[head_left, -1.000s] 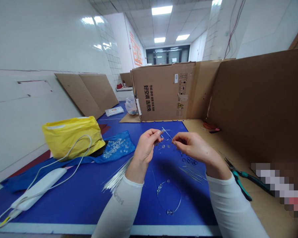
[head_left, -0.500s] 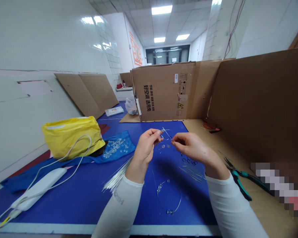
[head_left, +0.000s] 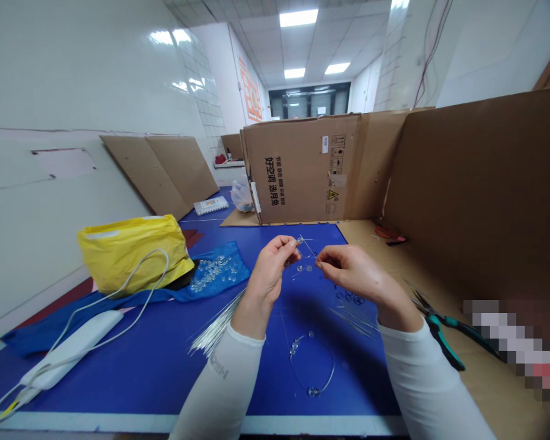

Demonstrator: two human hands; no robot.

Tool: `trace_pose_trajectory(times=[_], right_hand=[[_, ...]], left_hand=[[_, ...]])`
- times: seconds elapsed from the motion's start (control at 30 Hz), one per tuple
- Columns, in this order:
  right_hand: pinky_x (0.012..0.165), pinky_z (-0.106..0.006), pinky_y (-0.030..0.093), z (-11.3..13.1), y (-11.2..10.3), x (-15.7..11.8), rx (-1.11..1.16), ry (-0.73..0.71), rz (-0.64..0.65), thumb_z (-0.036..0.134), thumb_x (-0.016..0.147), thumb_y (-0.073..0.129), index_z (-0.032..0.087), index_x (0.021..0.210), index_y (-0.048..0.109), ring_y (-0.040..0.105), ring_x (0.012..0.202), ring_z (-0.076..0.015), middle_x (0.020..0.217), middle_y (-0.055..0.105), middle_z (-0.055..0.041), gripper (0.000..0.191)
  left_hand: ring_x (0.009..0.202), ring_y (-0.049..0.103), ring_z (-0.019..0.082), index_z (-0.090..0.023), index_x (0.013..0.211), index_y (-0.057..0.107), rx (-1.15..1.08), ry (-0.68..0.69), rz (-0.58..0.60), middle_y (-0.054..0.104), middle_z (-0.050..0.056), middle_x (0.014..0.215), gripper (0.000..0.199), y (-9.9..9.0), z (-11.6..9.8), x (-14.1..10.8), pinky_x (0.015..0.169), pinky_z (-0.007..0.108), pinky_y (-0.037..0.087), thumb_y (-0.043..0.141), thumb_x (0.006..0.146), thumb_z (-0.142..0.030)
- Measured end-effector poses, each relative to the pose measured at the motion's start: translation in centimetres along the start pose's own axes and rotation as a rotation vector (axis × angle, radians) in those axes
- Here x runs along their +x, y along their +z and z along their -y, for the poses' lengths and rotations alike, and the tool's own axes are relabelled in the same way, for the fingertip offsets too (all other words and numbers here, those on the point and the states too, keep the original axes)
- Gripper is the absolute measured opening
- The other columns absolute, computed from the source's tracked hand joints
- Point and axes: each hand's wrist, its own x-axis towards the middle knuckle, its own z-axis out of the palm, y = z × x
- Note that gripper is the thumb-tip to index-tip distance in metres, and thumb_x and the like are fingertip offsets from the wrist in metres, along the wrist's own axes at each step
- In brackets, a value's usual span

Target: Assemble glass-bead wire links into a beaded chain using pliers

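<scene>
Left hand (head_left: 270,274) and right hand (head_left: 354,270) pinch a thin wire (head_left: 308,246) bearing a clear bead (head_left: 299,241)

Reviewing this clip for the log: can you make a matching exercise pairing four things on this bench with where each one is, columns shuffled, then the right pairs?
Things:
1. Loose clear beads
2. Teal-handled pliers
3. Bundle of thin wires
4. Left hand

Places:
A. On the cardboard sheet
B. Pinching a wire with a bead
C. On the blue cloth
D. On the blue mat by the left sleeve

Pairs: 1-C, 2-A, 3-D, 4-B
</scene>
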Motion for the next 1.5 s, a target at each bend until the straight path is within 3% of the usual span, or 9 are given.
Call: trace_pose_trajectory(times=[0.33,0.57,0.93,1.23,1.5], right_hand=[[0.057,-0.025,0.036,-0.1,0.1,0.2,-0.004,-0.008,-0.007,0.023,0.088,0.054,0.019,0.085,0.073,0.057,0.06,-0.0127,0.073,0.071,-0.0024,0.019],[0.058,-0.026,0.036,-0.1,0.1,0.2,-0.032,-0.007,0.0,0.022,0.088,0.053,0.019,0.086,0.073,0.058,0.062,-0.0135,0.075,0.072,-0.0032,0.02],[0.059,-0.027,0.036,0.1,0.4,0.3,-0.042,0.008,-0.007,0.023,0.089,0.054,0.019,0.085,0.073,0.057,0.061,-0.0136,0.073,0.071,-0.0032,0.02],[0.061,-0.027,0.038,0.2,0.5,0.4,-0.038,0.02,0.003,0.02,0.088,0.053,0.019,0.086,0.073,0.062,0.067,-0.0156,0.079,0.075,-0.0051,0.02],[0.06,-0.027,0.036,0.5,0.7,0.4,-0.049,0.02,0.004,0.019,0.087,0.053,0.019,0.083,0.073,0.06,0.065,-0.0151,0.077,0.074,-0.0045,0.02]], left_hand=[[0.066,0.06,0.011,-0.018,0.081,0.063,0.003,-0.002,0.016,0.063,-0.002,0.07,0.02,0.0,0.1,0.1,0.066,0.023,0.043,0.079,0.074,-0.029],[0.068,0.059,0.011,-0.016,0.078,0.063,-0.011,-0.019,0.022,0.073,0.004,0.092,0.017,0.1,0.0,0.1,0.065,0.023,0.041,0.076,0.076,-0.027],[0.056,0.046,0.007,-0.017,0.079,0.058,-0.073,0.029,0.038,0.064,-0.001,0.07,0.022,0.2,0.6,0.4,0.062,0.022,0.039,0.075,0.074,-0.03],[0.057,0.047,0.007,-0.016,0.087,0.062,-0.091,0.015,0.029,0.061,-0.003,0.067,0.028,0.2,0.8,0.7,0.064,0.022,0.042,0.079,0.073,-0.033],[0.057,0.048,0.007,-0.014,0.08,0.065,-0.094,-0.013,0.024,0.061,-0.002,0.066,0.028,0.1,1.1,0.8,0.062,0.022,0.041,0.082,0.067,-0.032]])
